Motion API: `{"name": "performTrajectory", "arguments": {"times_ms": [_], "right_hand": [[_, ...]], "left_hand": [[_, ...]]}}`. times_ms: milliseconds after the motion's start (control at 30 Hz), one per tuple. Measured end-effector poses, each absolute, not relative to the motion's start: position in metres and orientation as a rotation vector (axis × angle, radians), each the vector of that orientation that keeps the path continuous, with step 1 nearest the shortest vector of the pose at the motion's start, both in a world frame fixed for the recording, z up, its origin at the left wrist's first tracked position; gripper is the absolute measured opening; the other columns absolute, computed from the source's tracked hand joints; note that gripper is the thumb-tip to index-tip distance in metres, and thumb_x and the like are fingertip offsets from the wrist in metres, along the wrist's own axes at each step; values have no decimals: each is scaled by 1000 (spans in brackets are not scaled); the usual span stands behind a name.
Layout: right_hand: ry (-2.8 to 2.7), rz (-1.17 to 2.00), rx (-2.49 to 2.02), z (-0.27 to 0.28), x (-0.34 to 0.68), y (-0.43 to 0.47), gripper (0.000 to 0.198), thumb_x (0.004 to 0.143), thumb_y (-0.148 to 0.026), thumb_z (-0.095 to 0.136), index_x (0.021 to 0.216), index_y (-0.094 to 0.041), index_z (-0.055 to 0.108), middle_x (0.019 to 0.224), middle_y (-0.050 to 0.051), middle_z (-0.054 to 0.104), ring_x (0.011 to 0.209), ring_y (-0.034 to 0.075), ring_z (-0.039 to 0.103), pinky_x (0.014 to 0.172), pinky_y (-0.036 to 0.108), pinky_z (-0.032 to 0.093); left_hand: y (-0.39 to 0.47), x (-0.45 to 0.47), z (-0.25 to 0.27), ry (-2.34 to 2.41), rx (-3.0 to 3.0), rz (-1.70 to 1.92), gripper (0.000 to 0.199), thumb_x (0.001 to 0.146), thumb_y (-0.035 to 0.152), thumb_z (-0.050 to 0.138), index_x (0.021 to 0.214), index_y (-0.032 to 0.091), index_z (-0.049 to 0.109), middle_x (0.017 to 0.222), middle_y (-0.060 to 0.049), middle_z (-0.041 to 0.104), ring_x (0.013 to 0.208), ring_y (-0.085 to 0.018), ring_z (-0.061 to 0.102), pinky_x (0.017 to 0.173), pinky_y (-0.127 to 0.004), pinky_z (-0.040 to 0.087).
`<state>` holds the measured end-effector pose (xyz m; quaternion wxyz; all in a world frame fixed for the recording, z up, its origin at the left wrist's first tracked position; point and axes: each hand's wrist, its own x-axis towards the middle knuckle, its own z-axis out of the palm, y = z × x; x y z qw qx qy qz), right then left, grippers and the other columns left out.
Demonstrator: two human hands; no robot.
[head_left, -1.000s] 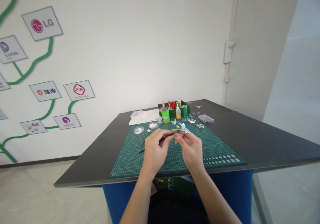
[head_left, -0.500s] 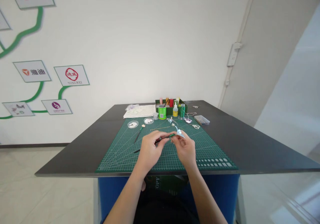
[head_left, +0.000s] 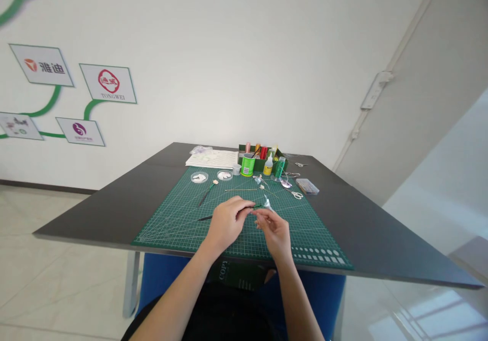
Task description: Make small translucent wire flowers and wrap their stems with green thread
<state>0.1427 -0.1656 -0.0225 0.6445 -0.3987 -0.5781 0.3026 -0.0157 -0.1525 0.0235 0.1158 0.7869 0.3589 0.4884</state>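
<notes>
Pinched in my left hand (head_left: 227, 221) is a thin dark stick (head_left: 205, 218) whose far end is green. It passes under my fingers, poking out on both sides above the mat. My right hand (head_left: 275, 233) is closed, thumb and fingertips together close to the green end; whatever is between them is too small to make out. A pale blue, petal-like piece (head_left: 268, 203) shows just beyond my right fingers, by the stick's green end. Left of my hands, a similar dark and green stick with a pale flower tip (head_left: 215, 182) lies on the green cutting mat (head_left: 171, 219).
Two shallow dishes (head_left: 199, 178) with white pieces sit at the mat's back left. Behind are a green can (head_left: 247, 165), a glue bottle (head_left: 268, 166) and a box of thread spools (head_left: 264, 152). Scissors (head_left: 296, 195) and a clear case (head_left: 307, 186) lie right.
My view has tilted and shifted. The right fingers have come closer to the stick's green end, and the pale blue piece shows less, now behind them. My left hand keeps its grip.
</notes>
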Motion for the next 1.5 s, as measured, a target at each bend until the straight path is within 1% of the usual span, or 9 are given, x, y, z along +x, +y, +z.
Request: {"name": "performTrajectory", "arguments": {"times_ms": [67, 300, 500, 700, 933, 1133, 1267, 1367, 1500], "right_hand": [[-1366, 665, -961, -27, 146, -166, 19, 86, -35, 67, 87, -20, 79, 80, 6, 71, 66, 16, 63, 61, 28, 53], [-1405, 627, -1161, -37, 143, -162, 33, 89, -42, 60, 94, -14, 76, 62, 4, 64, 52, 16, 58, 47, 24, 45], [-1581, 353, -1234, -38, 142, -166, 32, 96, -37, 52, 95, -14, 74, 63, 4, 66, 51, 15, 58, 51, 26, 45], [-1817, -83, -1196, -32, 149, -169, 28, 100, -24, 46, 96, -15, 72, 86, 9, 74, 69, 18, 67, 65, 27, 47], [-2096, -446, -1179, -6, 162, -166, 28, 103, -20, 44, 96, -16, 71, 79, 7, 66, 69, 16, 60, 57, 26, 36], [-2310, -544, -1176, 25, 163, -157, 24, 98, -12, 49, 90, -18, 71, 87, 8, 60, 83, 19, 54, 58, 27, 33], [-2453, -547, -1114, 41, 160, -148, 24, 92, -4, 51, 84, -17, 70, 95, 9, 59, 87, 20, 51, 65, 29, 36], [-2560, -520, -1064, 50, 158, -140, 25, 91, -2, 52, 79, -17, 69, 96, 9, 58, 87, 21, 49, 72, 31, 36], [-2645, -486, -1055, 59, 158, -130, 24, 92, -5, 53, 78, -15, 69, 96, 10, 58, 87, 21, 48, 73, 33, 36]], "left_hand": [[-146, -15, 12, 1081, 2335, 1413, 19, 96, 17, 58, 103, 20, 75, 94, -4, 73, 85, -16, 69, 80, -26, 53], [-128, -14, -19, 1200, 2370, 1411, 21, 99, 22, 54, 105, 21, 74, 96, -3, 73, 86, -16, 69, 79, -26, 52], [-128, -16, -25, 1210, 2405, 1344, 18, 98, 21, 55, 104, 22, 72, 96, -2, 73, 87, -15, 69, 78, -25, 51], [-132, -19, -29, 1265, 2399, 1312, 14, 97, 21, 58, 100, 21, 71, 95, -1, 72, 86, -16, 68, 76, -26, 49], [-136, -17, -27, 1249, 2425, 1274, 15, 98, 21, 56, 102, 21, 71, 93, -1, 71, 82, -14, 66, 73, -25, 48], [-136, -18, -30, 1265, 2477, 1234, 16, 98, 21, 56, 103, 22, 71, 92, 0, 70, 82, -14, 66, 70, -24, 47], [-136, -19, -31, 1226, 2495, 1223, 15, 97, 20, 58, 103, 22, 72, 92, 0, 71, 84, -15, 67, 75, -24, 49], [-137, -18, -29, 1209, 2502, 1203, 14, 96, 20, 60, 102, 22, 73, 92, -1, 71, 84, -15, 68, 76, -25, 50], [-139, -17, -25, 1190, 2492, 1199, 14, 95, 19, 61, 100, 23, 74, 94, -1, 73, 85, -15, 69, 77, -24, 50]]}}
